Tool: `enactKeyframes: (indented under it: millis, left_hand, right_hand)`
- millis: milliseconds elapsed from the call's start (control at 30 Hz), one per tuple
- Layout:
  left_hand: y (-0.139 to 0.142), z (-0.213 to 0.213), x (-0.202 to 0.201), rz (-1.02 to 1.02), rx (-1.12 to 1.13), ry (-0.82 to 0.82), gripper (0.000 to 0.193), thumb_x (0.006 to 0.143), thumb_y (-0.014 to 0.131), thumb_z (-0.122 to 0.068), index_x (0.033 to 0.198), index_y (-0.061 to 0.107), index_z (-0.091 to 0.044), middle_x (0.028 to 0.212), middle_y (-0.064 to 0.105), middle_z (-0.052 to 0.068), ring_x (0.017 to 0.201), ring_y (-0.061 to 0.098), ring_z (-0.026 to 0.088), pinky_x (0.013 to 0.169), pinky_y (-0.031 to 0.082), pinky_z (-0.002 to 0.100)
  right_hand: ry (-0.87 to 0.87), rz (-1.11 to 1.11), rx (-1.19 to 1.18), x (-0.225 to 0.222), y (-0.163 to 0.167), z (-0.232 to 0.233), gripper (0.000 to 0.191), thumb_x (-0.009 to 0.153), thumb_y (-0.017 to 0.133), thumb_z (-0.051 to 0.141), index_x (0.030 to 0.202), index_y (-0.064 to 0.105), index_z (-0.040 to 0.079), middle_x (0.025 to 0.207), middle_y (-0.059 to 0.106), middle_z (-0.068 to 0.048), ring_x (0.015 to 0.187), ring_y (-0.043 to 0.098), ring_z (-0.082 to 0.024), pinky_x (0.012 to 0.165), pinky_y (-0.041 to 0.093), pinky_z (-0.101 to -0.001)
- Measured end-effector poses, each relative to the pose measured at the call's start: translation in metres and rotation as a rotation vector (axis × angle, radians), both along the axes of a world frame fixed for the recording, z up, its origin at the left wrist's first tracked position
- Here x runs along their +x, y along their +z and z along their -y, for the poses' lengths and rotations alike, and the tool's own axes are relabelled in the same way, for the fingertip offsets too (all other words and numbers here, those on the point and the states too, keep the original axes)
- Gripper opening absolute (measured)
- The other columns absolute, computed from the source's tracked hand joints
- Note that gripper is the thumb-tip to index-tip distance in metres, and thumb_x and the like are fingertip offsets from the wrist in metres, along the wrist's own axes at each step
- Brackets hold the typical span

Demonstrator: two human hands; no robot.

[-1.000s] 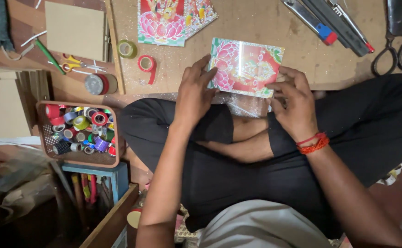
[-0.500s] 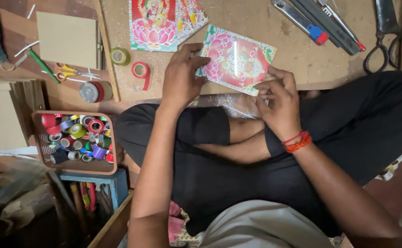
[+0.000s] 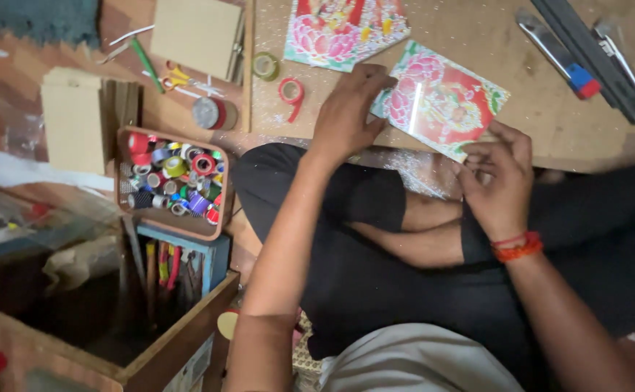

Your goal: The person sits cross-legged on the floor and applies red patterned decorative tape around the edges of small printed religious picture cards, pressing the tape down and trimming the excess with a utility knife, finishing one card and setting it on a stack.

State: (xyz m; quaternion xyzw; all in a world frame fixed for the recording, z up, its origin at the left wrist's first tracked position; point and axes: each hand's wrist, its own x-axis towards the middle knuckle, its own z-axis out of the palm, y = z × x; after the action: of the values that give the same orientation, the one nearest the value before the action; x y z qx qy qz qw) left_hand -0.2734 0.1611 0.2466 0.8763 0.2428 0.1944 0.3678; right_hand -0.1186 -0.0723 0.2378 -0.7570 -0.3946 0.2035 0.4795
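Observation:
A glossy picture card point(image 3: 444, 98) with pink flowers and a red figure lies tilted on the brown work board point(image 3: 491, 43), wrapped in a clear film. My left hand point(image 3: 348, 116) presses on the card's left edge with the fingers bent over it. My right hand point(image 3: 497, 178), with a red thread at the wrist, pinches the card's lower right corner. I sit cross-legged in black trousers below the board.
A second flower picture point(image 3: 343, 29) lies at the board's top. Tape rolls point(image 3: 290, 91) sit left of my hand. A tray of coloured tape rolls point(image 3: 172, 181) stands at left, cardboard pieces point(image 3: 74, 120) beyond it. Cutters and a ruler point(image 3: 586, 51) lie top right.
The card has turned and shifted a little to the right on the board. My right hand slid to its lower right corner while my left stayed on the left edge.

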Motion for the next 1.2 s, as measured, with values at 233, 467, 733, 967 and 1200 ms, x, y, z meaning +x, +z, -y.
enactKeyframes:
  millis: [233, 467, 733, 967, 1200]
  left_hand:
    - [-0.002, -0.008, -0.054, -0.215, 0.363, 0.699, 0.030, 0.075, 0.083, -0.019, 0.100, 0.069, -0.008, 0.109, 0.058, 0.015, 0.101, 0.059, 0.037, 0.085, 0.048, 0.050]
    - [0.019, 0.008, -0.038, -0.114, 0.283, 0.523, 0.021, 0.084, 0.080, -0.014, 0.097, 0.066, -0.006, 0.111, 0.057, 0.013, 0.098, 0.062, 0.034, 0.080, 0.052, 0.046]
    - [0.055, 0.108, -0.005, 0.209, -0.201, 0.015, 0.040, 0.078, 0.079, -0.004, 0.116, 0.064, -0.001, 0.111, 0.060, 0.013, 0.105, 0.064, 0.030, 0.088, 0.055, 0.035]
    - [0.005, 0.132, 0.001, 0.431, -0.884, 0.143, 0.027, 0.089, 0.080, -0.006, 0.112, 0.067, 0.001, 0.105, 0.063, 0.003, 0.093, 0.063, 0.008, 0.081, 0.055, 0.025]
    - [-0.041, 0.091, -0.009, 0.263, -0.633, 0.422, 0.008, 0.094, 0.076, -0.005, 0.096, 0.070, -0.001, 0.086, 0.068, 0.001, 0.076, 0.063, 0.007, 0.067, 0.053, 0.023]
  right_hand:
    - [-0.086, -0.066, 0.107, 0.011, -0.001, 0.019, 0.031, 0.098, 0.077, -0.004, 0.125, 0.063, -0.001, 0.155, 0.049, -0.012, 0.109, 0.068, -0.014, 0.093, 0.058, -0.0258]
    - [0.016, 0.343, 0.081, 0.012, 0.025, 0.022, 0.018, 0.101, 0.078, -0.003, 0.110, 0.065, 0.004, 0.137, 0.064, -0.008, 0.110, 0.071, -0.024, 0.086, 0.058, -0.0294]
    - [0.401, 0.645, 0.217, 0.006, 0.041, -0.001, 0.033, 0.079, 0.080, -0.001, 0.111, 0.074, 0.007, 0.129, 0.067, -0.015, 0.096, 0.070, -0.024, 0.078, 0.058, -0.0369]
    - [0.229, 0.632, 0.240, 0.011, 0.040, 0.012, 0.027, 0.085, 0.087, 0.003, 0.106, 0.070, 0.010, 0.118, 0.069, -0.006, 0.089, 0.072, -0.022, 0.075, 0.057, -0.0346]
    - [0.473, 0.685, -0.043, 0.024, 0.043, 0.024, 0.024, 0.081, 0.080, 0.017, 0.102, 0.070, 0.010, 0.095, 0.066, -0.007, 0.085, 0.066, -0.025, 0.069, 0.055, -0.0378]
